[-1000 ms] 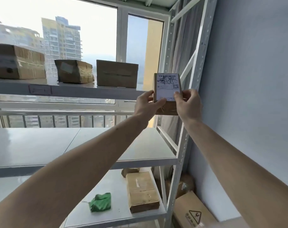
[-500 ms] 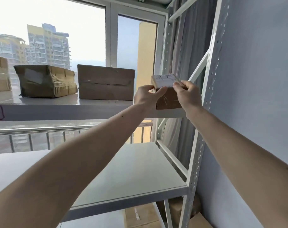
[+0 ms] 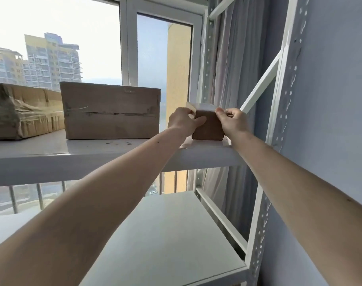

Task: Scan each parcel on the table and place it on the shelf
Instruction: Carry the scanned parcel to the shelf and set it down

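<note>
A small brown cardboard parcel [image 3: 208, 127] rests with its bottom on the right end of the upper white shelf board [image 3: 93, 159]. Its white label faces up and is seen edge-on. My left hand [image 3: 183, 121] grips the parcel's left side, thumb on its front face. My right hand [image 3: 232, 121] holds its upper right corner with pinched fingers. Both forearms reach up from the bottom of the view.
A larger cardboard box [image 3: 112, 111] stands on the same shelf just left of my left hand, and a tape-wrapped box [image 3: 21, 112] sits further left. A bare lower shelf board [image 3: 165, 234] lies below. White perforated uprights [image 3: 279, 100], a grey wall, curtain and window surround.
The parcel has tipped from label-facing-me to label-up and come down onto the upper shelf board, both hands staying on it. The camera has moved closer and tilted up.
</note>
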